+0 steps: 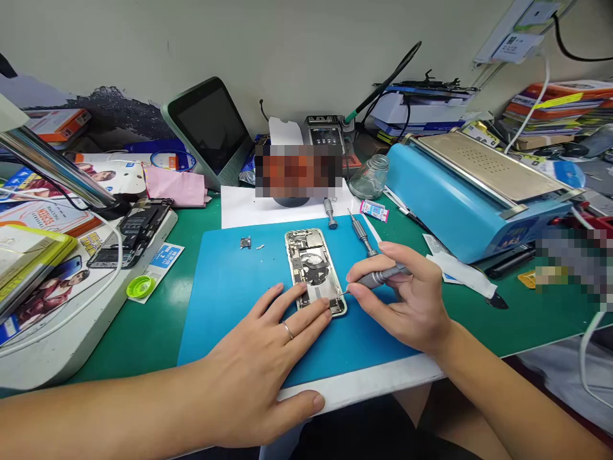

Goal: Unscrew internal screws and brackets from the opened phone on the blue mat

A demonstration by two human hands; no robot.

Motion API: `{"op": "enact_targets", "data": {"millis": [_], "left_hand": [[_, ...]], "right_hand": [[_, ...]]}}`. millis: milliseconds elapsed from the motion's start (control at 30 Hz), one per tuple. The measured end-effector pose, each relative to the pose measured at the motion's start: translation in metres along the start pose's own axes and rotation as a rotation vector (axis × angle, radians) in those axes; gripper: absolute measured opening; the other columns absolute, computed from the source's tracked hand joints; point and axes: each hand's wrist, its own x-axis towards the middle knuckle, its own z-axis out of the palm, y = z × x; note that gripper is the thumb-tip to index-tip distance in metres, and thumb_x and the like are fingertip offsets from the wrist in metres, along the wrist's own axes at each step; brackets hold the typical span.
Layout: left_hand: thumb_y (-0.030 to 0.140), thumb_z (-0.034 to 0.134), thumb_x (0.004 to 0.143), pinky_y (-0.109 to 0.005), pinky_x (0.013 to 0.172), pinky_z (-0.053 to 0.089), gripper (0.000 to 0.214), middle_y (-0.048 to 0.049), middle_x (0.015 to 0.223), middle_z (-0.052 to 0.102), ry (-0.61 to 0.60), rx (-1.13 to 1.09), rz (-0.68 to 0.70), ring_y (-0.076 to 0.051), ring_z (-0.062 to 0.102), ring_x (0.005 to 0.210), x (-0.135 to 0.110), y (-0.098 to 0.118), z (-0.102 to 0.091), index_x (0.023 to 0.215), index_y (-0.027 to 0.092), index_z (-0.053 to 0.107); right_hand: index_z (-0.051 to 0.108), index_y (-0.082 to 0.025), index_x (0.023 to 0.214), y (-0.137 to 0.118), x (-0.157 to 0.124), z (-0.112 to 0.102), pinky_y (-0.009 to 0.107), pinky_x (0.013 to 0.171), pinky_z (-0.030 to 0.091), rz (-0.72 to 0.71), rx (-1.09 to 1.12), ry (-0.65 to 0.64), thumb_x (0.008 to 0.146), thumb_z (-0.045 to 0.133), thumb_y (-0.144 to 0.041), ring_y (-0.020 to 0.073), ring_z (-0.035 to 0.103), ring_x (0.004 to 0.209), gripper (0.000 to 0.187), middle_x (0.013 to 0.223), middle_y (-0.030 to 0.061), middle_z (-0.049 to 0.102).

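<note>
An opened phone (pixel 317 262) with its inner parts exposed lies on a blue mat (pixel 230 300). My left hand (pixel 272 345) rests with fingers stretched out, their tips on the phone's lower left part. A grey screwdriver (pixel 378 278) is pinched in my right hand (pixel 407 294), its tip at the phone's lower right edge. Another screwdriver (pixel 362 234) lies on the mat above my right hand, and a third, shorter one (pixel 330 213) lies beyond the phone. A small dark phone part (pixel 246 243) and a tiny light piece (pixel 260 246) lie left of the phone.
A blue machine with a metal top plate (pixel 431 198) stands at the right. Behind the mat are a glass jar (pixel 371 176) and a tilted screen device (pixel 208 128). Dark phone parts (pixel 138 230), a green cap (pixel 140 287) and boxes (pixel 33 268) sit at the left.
</note>
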Motion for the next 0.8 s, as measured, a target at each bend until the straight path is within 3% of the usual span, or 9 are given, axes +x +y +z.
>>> {"op": "enact_targets", "data": {"millis": [800], "left_hand": [[0.057, 0.057, 0.101, -0.061, 0.131, 0.017, 0.085, -0.002, 0.175, 0.025, 0.007, 0.034, 0.008, -0.039, 0.021, 0.16, 0.0, -0.0002, 0.0014, 0.169, 0.021, 0.021]], "right_hand": [[0.038, -0.03, 0.153, 0.0018, -0.0025, 0.0034, 0.035, 0.079, 0.065, -0.023, 0.023, -0.051, 0.091, 0.069, -0.003, 0.0174, 0.073, 0.079, 0.075, 0.093, 0.0008, 0.072]]}}
